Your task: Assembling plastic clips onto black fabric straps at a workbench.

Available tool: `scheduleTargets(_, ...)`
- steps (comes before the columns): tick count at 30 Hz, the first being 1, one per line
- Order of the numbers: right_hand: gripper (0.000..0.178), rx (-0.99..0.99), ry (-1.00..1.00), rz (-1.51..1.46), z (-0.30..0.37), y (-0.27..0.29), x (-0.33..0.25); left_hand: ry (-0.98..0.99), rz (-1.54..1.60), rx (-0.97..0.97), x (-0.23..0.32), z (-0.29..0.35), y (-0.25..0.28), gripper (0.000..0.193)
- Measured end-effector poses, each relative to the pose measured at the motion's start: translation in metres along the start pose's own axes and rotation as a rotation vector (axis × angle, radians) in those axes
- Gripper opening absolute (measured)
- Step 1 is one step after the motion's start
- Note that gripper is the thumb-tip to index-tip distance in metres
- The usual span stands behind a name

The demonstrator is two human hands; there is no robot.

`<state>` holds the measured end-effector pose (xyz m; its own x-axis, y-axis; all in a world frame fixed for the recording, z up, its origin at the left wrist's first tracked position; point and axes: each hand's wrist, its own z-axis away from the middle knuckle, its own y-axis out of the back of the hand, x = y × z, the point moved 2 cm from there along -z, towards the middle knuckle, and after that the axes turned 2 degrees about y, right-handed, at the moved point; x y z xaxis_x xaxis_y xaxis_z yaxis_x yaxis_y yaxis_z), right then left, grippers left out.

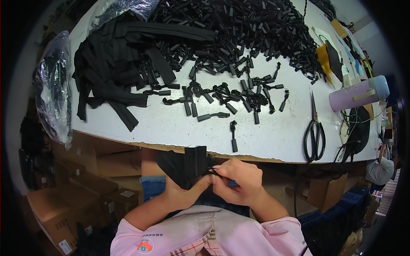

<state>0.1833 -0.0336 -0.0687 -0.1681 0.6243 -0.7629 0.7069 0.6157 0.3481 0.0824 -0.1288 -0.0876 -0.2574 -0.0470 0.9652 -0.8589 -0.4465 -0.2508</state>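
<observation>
Below the table's front edge, over my lap, my left hand [185, 194] is closed around several folded black zipper tapes [190, 166]. Their loose ends fan up and to the left of it. My right hand [239, 181] meets it at the tapes' right side, thumb and fingertips pinched together on a small dark piece that the fingers mostly hide. Closest to both hands on the white table lies a single black zipper slider [233, 136] with a long pull. Several more sliders [226, 96] lie scattered beyond it.
A big heap of black zipper sliders [256, 25] covers the back of the table [171, 128]. More zipper tapes [106, 64] are piled at left, beside a clear plastic bag [53, 89]. Scissors [314, 136] and a lilac tumbler [354, 94] are at right. Cardboard boxes [60, 209] stand below.
</observation>
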Motion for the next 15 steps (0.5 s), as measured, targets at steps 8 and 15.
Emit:
scheduleTargets(8, 0.009, -0.075, -0.202, -0.295, -0.003, 0.001, 0.001, -0.156, -0.210, -0.119, 0.008, -0.001, 0.008, 0.014)
scheduleTargets(15, 0.017, -0.486, -0.205, 0.037, 0.011, -0.015, 0.008, 0.181, 0.040, 0.027, 0.003, -0.011, 0.016, 0.013)
